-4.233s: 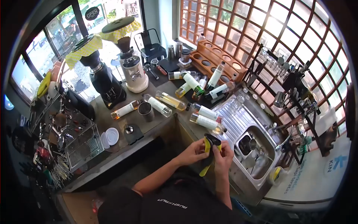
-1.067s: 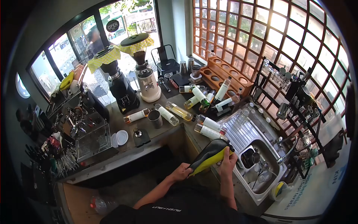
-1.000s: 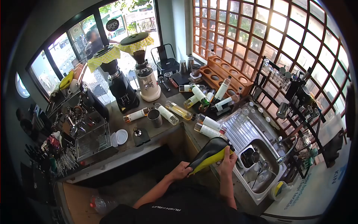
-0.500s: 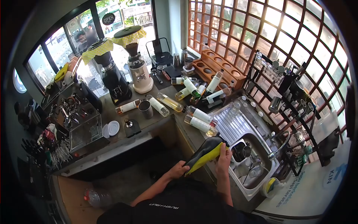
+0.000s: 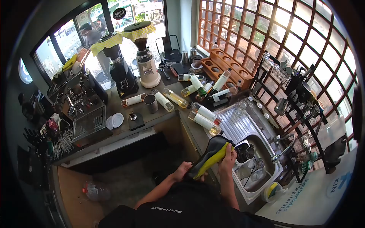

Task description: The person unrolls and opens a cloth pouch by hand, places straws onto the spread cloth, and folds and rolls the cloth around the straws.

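A cloth [image 5: 213, 156], dark grey on one side and yellow on the other, stretches between my two hands above the floor gap by the counter corner. My right hand [image 5: 227, 159] grips its upper right part, the thumb lying over the yellow side. At the lower left end, my left hand [image 5: 181, 171] is closed on the dark edge; its fingertips are partly hidden. Just beyond the cloth, several labelled bottles [image 5: 203, 121] lie on their sides on the counter. To the right of my right hand is the metal sink [image 5: 274, 167], with glassware and a dark container in it.
Two coffee grinders [image 5: 149, 72] stand at the back, with a metal cup [image 5: 151, 104] and a tamper [image 5: 133, 117] in front. A wooden bottle rack [image 5: 228, 66] sits by the lattice window. A black shelf [image 5: 304, 114] rises right of the sink. A person [image 5: 90, 35] is visible through the window.
The view has shifted, so the counter appears slightly farther right. The cloth's lower end has turned a little, and my left hand sits slightly higher against it.
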### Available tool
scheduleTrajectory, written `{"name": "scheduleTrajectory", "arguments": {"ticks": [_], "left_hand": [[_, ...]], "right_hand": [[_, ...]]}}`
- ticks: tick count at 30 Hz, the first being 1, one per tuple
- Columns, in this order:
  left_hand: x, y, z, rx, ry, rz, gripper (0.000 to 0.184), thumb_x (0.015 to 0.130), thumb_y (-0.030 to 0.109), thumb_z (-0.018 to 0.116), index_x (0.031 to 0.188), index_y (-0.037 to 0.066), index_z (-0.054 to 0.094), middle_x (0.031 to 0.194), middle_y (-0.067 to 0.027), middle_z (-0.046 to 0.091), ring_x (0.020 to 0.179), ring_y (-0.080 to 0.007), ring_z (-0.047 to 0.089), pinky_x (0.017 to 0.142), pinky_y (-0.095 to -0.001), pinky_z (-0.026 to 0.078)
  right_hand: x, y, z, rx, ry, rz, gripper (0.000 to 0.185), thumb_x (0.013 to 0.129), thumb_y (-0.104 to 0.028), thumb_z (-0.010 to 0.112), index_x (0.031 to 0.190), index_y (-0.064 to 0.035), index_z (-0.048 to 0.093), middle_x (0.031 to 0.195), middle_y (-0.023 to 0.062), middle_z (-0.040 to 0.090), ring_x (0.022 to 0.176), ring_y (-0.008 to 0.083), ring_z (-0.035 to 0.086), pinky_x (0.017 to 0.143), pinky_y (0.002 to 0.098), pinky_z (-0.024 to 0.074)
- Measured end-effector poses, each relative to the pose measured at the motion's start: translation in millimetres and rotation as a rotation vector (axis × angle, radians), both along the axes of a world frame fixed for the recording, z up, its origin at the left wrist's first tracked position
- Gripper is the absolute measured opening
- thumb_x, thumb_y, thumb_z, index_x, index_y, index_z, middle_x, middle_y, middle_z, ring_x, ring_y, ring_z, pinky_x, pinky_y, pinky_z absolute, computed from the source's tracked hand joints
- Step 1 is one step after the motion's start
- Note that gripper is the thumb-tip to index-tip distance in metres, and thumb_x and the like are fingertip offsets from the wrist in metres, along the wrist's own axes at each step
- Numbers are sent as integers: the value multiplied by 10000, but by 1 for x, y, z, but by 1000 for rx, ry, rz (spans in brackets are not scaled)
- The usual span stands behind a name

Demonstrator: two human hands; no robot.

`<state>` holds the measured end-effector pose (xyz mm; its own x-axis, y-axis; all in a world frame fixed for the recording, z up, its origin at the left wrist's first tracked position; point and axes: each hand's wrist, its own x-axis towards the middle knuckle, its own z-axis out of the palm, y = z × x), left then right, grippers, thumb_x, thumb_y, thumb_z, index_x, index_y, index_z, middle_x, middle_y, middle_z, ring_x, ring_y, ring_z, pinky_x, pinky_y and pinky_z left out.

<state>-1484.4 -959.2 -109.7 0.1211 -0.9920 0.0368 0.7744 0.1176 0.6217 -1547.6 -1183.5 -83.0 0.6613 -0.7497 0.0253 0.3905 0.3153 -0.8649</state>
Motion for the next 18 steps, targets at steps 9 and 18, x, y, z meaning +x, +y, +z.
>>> {"name": "scheduleTrajectory", "arguments": {"ticks": [9, 18], "left_hand": [[-8, 31, -62, 220, -407, 249, 431, 1109, 213, 490, 1404, -41, 675, 1334, -85, 737, 1211, -202, 694, 1086, -353, 515], [-30, 110, -31, 118, -130, 353, 368, 1116, 55, 476, 1404, -7, 697, 1264, -55, 756, 1126, -151, 714, 1023, -308, 542]], "right_hand": [[-28, 27, 12, -143, -14, 46, 338, 1180, -305, 594, 960, -74, 706, 859, -57, 667, 733, 36, 569, 649, 252, 434], [-49, 104, 16, -50, -52, -79, 347, 1181, -331, 583, 1021, -66, 739, 917, -14, 745, 755, 63, 666, 682, 255, 538]]}}
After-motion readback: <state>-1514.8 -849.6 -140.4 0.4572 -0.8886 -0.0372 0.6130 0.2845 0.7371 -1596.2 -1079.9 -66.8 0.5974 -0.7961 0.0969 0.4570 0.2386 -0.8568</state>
